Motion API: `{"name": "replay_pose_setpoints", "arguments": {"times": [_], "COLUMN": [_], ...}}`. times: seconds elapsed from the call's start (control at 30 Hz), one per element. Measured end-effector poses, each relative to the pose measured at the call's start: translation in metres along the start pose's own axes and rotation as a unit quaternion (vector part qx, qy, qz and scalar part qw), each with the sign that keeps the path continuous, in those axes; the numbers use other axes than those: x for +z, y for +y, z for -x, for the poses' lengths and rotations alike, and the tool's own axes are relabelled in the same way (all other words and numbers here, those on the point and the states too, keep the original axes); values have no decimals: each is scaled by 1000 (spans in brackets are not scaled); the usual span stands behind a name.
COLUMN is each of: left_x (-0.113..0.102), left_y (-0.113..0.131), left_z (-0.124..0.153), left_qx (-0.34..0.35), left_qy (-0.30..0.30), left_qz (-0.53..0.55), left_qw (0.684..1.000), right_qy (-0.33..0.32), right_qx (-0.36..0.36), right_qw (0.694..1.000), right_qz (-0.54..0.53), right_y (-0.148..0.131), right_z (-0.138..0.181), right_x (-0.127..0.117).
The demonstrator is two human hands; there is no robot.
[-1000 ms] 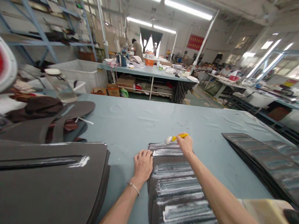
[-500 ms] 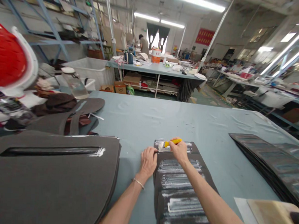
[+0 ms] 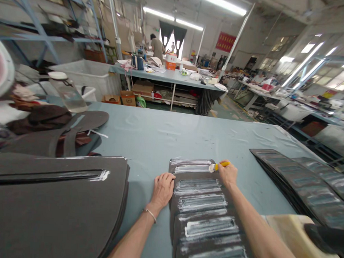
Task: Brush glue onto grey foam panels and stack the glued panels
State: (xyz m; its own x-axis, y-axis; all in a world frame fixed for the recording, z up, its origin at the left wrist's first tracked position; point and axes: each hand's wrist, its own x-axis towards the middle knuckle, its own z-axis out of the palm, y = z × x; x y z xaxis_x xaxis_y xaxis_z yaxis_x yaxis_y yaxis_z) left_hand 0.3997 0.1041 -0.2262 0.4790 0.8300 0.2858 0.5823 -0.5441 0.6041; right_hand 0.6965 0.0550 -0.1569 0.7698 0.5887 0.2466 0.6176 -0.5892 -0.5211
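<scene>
Head view: a yellow brush [image 3: 219, 166] is gripped by the right hand [image 3: 228, 173] at the dark piece's [image 3: 187, 175] edge, which is pinned under the flat, open left hand [image 3: 163, 189]. Paste [image 3: 190, 169] may be smeared onto the table [image 3: 160, 140] just beyond the right hand if a stroke overruns.

We see two bare forearms coming in from the bottom edge of the frame, one at lower centre and one from the lower right. Both are uncovered right down to the picture's border. Our left hand [image 3: 163, 189] has a thin silvery bangle [image 3: 149, 214] at the wrist, a plain narrow ring. Our right hand [image 3: 228, 173], just right of centre, is bare.
</scene>
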Motion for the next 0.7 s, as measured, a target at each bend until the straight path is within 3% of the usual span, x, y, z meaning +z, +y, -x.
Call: {"name": "replay_pose_setpoints", "arguments": {"times": [0.1, 0.2, 0.3, 0.43, 0.57, 0.7], "left_x": [-4, -6, -3, 1, 2, 4], "left_y": [2, 5, 6, 5, 4, 4], "left_z": [0, 6, 16, 23, 21, 21], "left_qx": [-17, 4, 36, 37, 38, 36], "left_qy": [5, 8, -6, -9, -9, 0], "left_qz": [27, 12, -23, -41, -41, -51], "left_qw": [999, 1000, 999, 998, 998, 998], "right_qy": [-37, -151, -236, -204, -85, 5], "right_qx": [-43, -55, -59, -35, -6, -13], "right_qw": [996, 966, 934, 953, 994, 997], "right_qz": [-67, -201, -263, -220, -72, 76], "right_y": [-41, -86, -106, -67, -3, 19], "right_z": [30, 73, 96, 73, 23, 5], "right_x": [16, 35, 46, 34, -1, -18]}}
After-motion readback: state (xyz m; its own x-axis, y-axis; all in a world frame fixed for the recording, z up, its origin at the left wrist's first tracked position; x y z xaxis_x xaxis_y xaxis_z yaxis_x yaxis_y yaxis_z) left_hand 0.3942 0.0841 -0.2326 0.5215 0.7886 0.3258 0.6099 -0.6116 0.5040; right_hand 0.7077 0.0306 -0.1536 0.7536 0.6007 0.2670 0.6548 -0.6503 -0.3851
